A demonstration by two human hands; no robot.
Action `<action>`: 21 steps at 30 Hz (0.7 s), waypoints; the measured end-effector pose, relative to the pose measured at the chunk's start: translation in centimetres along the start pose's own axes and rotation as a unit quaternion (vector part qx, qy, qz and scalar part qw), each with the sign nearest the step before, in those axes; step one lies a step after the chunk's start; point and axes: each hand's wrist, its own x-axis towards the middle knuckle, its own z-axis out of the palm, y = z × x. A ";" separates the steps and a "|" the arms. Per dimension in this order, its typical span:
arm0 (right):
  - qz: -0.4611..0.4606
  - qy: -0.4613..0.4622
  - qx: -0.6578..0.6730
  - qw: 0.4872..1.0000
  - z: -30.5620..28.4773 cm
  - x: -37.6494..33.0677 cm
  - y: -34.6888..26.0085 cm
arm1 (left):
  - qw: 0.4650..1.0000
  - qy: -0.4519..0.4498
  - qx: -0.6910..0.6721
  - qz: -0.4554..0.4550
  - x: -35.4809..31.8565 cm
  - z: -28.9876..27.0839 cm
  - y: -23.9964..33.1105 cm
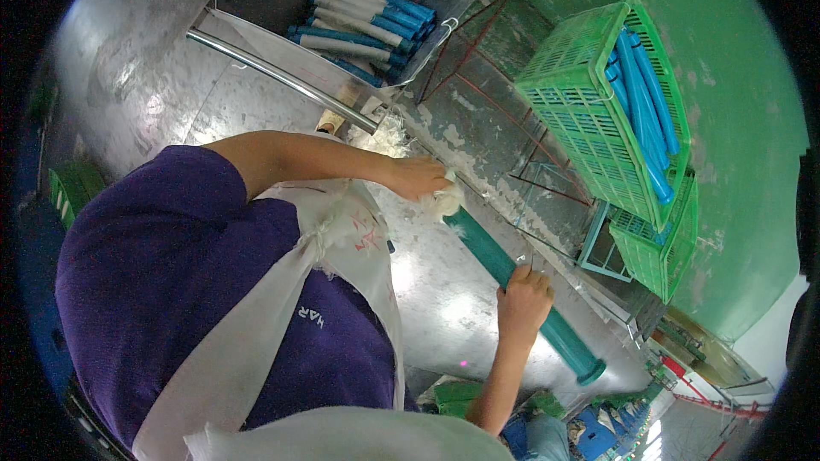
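Two hands on a long teal tube across the metal table.

The right hand (523, 297) is clenched around the teal tube (512, 277) near its middle; the left hand (418, 177) pinches a clump of white fibre (446, 201) at the tube's far end. The tube looks stiff, light and smooth, likely slippery, so a full wrap at mid-length suits it. Beyond the grip, more tubes fill a green basket (581, 111) and a metal tray (282, 0).
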 end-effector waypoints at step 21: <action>0.188 -0.048 0.710 0.677 2.1 6.5 -12.6 | 0.641 0.416 -0.615 -0.194 3.2 -14.6 0.3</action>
